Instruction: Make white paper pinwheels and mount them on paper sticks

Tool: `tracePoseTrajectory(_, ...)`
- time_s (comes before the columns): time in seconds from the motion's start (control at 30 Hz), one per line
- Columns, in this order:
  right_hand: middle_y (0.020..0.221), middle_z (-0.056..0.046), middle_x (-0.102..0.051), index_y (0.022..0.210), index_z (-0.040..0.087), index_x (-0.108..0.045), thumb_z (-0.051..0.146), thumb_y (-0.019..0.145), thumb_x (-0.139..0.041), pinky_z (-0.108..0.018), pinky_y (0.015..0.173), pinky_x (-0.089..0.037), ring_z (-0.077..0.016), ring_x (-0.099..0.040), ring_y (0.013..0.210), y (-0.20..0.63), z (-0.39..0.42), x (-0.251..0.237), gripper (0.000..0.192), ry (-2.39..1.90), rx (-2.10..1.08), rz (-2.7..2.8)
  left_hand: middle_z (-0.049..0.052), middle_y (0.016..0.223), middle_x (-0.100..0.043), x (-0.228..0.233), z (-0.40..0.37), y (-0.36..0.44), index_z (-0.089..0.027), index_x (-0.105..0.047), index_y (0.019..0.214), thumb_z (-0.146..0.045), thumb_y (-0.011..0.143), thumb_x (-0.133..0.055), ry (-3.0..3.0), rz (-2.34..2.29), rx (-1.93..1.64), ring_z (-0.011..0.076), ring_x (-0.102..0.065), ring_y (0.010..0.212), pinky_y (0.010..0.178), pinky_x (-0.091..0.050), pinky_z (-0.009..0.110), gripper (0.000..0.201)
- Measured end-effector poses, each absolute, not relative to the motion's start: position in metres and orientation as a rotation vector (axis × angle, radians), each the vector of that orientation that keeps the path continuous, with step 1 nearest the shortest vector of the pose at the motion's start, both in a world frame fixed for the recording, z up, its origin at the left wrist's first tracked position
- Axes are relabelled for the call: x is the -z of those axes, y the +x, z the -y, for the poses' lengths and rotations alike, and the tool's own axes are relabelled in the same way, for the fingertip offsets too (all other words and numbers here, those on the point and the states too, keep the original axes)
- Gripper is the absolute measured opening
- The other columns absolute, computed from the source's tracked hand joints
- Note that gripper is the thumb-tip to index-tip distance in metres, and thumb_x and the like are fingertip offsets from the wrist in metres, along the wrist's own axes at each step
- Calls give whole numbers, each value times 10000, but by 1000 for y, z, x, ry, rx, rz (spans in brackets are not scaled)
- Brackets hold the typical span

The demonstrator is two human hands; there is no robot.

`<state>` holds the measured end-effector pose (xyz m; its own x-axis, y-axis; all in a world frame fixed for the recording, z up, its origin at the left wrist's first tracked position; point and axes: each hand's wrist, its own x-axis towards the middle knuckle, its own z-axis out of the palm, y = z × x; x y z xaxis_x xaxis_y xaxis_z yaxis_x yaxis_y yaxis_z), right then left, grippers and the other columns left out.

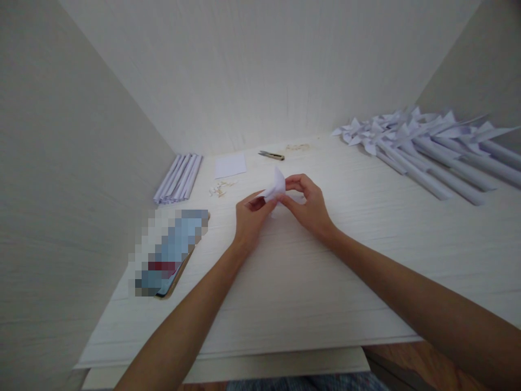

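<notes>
Both arms are reaching forward and coming together. The left hand [250,214] and right hand [309,205] are meeting, fingertips touching. Both hands are pinching with thumbs and bent fingers.

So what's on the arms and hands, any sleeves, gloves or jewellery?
Nothing worn that shows. Both forearms are bare to the frame edge, no sleeves. The left hand and right hand have no gloves, and no rings, watch or bands are visible.
</notes>
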<state>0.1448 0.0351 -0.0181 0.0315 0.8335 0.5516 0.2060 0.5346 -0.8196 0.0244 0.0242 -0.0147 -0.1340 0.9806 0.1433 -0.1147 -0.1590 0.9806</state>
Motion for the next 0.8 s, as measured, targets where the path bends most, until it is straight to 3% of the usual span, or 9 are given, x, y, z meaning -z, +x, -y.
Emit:
tracePoseTrajectory(0.23, 760, -12, -594, 835, 193, -478, 203, 712, -559, -328, 767, -428, -154, -587, 768, 148, -34, 18, 147, -960, -559, 1451, 12, 748, -686, 17, -29, 22, -160, -668, 743, -178, 531, -690, 1110, -1129, -1553, 136, -605, 703, 700, -456, 278, 214)
tracePoseTrajectory(0.8, 749, -7, -578, 798, 192, -493, 185, 700, -542, -328, 746, -427, -148, -573, 730, 148, -37, 21, 110, -981, -567, 1471, 24, 750, -677, 21, -31, 16, -146, -670, 759, -258, 550, -693, 1167, -1159, -1615, 131, -586, 690, 698, -436, 268, 239)
